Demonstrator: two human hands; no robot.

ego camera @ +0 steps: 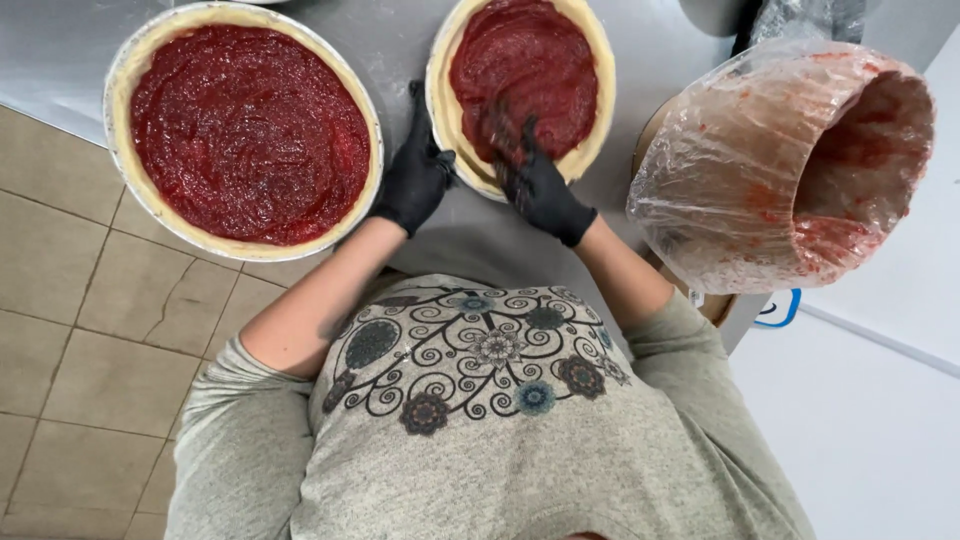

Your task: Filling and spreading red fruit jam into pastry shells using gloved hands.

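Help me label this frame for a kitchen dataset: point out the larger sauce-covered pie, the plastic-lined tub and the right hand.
Larger pie (250, 130), head view, middle of its red sauce.
Plastic-lined tub (720, 170), head view, outer plastic-wrapped wall.
Right hand (538, 185), head view, back of the black glove.

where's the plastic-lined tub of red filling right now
In the head view the plastic-lined tub sits at the person's right, tipped on its side, just beyond the right hand and the smaller filled pan.

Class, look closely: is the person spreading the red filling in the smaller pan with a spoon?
No: the gloved right hand spreads the red filling directly, with no utensil visible.
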